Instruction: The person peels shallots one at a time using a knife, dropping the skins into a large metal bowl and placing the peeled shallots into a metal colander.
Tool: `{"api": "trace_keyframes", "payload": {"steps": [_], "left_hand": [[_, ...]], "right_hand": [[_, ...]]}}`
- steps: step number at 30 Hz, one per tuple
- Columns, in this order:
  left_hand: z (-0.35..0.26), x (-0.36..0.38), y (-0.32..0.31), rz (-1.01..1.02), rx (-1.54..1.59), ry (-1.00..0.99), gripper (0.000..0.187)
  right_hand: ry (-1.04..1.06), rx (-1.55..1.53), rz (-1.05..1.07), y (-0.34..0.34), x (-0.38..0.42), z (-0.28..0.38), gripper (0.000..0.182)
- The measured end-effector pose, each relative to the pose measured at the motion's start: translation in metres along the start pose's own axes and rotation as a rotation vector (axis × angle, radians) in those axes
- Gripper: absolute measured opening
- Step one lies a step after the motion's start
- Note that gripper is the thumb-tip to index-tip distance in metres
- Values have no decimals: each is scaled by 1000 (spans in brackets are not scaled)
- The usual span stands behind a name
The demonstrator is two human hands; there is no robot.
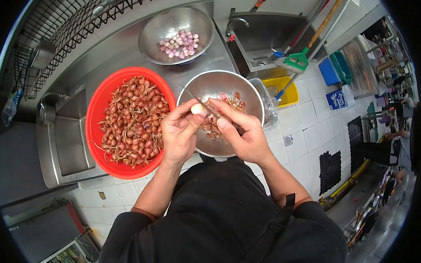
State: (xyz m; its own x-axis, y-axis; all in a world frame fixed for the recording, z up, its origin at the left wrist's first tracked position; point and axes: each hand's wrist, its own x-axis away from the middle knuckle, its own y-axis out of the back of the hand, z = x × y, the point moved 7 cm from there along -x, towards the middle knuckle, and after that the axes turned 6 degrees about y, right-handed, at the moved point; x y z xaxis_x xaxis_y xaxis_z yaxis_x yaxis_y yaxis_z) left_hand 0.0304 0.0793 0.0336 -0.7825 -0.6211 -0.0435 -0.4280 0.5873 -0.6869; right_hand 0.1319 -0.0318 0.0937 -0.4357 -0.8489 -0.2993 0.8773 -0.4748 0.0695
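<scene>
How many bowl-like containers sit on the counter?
3. A red basin of unpeeled shallots at left, a steel bowl of peelings under both hands, and a colander of peeled shallots behind them. Others may be hidden beyond the view.

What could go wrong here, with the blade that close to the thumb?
1. The thin knife blade points at the left hand pinching the pale peeled shallot; a slip could cut it.
2. The shallot, held by fingertips, may drop among skins in the steel bowl.
</scene>
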Motion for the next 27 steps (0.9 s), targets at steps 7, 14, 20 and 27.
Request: {"api": "trace_keyframes", "payload": {"steps": [7,14,20,27], "left_hand": [[-7,4,-3,13,-94,-43,36],[-8,5,-8,-9,-121,-17,36],[-14,6,-11,19,-254,-58,37],[-10,6,-9,32,-176,-20,38]], "right_hand": [[36,57,75,-9,4,2,39],[-15,-149,45,-7,5,-7,38],[24,-58,48,-7,3,-4,35],[-104,-247,31,-3,3,-10,33]]}}
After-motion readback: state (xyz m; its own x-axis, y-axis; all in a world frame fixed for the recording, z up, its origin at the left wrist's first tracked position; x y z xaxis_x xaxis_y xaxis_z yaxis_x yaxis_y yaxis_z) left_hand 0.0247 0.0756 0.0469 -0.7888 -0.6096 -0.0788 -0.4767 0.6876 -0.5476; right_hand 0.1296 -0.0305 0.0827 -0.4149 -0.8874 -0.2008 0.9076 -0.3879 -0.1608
